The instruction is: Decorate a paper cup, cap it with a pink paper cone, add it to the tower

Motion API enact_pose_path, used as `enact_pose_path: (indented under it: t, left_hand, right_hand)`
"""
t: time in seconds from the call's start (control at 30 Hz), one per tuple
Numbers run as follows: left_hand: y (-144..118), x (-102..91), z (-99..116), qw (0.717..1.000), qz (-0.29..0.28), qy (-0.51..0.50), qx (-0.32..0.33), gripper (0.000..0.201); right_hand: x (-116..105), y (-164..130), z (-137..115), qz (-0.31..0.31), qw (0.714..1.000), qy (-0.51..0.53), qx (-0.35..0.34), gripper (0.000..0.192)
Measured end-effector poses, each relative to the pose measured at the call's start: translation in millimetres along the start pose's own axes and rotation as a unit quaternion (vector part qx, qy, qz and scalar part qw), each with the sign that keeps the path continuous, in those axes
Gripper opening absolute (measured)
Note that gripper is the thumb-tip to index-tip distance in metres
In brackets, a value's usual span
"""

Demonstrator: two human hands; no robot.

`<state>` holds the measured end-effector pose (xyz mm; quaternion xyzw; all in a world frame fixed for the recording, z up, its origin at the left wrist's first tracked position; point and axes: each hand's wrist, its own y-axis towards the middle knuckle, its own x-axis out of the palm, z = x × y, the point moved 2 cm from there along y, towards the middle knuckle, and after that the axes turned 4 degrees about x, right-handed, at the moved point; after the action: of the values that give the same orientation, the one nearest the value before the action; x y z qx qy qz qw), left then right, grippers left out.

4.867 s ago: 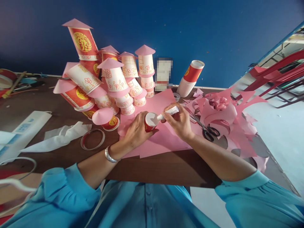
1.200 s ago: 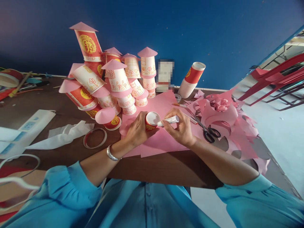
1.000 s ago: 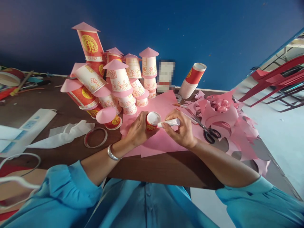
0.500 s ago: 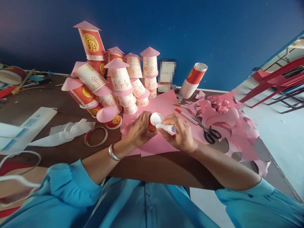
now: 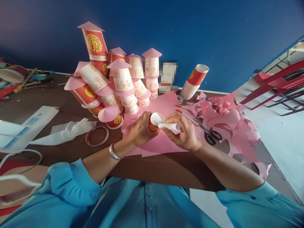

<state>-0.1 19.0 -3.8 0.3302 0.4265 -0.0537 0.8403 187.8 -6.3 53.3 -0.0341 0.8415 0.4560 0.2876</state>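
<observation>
L hand point(image 5: 142, 129) grips cup point(image 5: 157, 118); R hand point(image 5: 184, 132) pinches stick point(image 5: 169, 126), tip at cup's edge. Rec.: keep cup steady, apply evenly w/ light pressure.

Place: an indoor paper-craft spot; whether home, classroom or workshop could not be told.
Table point(image 5: 166, 167): was brown and stood against a blue wall point(image 5: 133, 22).
Paper-cup towers point(image 5: 123, 79): wore pink cone roofs; many bore drawn flowers.
Scissors point(image 5: 207, 129): lay beside pink paper offcuts point(image 5: 228, 118).
Cup stack point(image 5: 193, 83): leaned near the wall.
Red chair point(image 5: 266, 85): stood on pale floor point(image 5: 277, 126).
</observation>
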Motion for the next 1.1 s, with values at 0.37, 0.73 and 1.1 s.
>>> enact_pose_path:
  t: [0.37, 0.73, 1.1]
  left_hand:
    - [0.0, -2.2, 3.7, 1.0, -0.009, -0.006, 0.006, 0.043]
    - [1.0, -3.2, 3.9, 1.0, -0.027, 0.001, 0.004, 0.043]
    - [0.0, 1.9, 3.2, 0.998, -0.018, -0.047, 0.025, 0.048]
  right_hand:
    - [1.5, -2.3, 0.0, -0.005, 1.0, 0.025, 0.013, 0.019]
    - [6.1, -3.3, -7.3, -0.034, 0.999, 0.015, -0.037, 0.018]
    - [-2.3, 0.8, -5.3, -0.028, 0.999, 0.023, -0.006, 0.017]
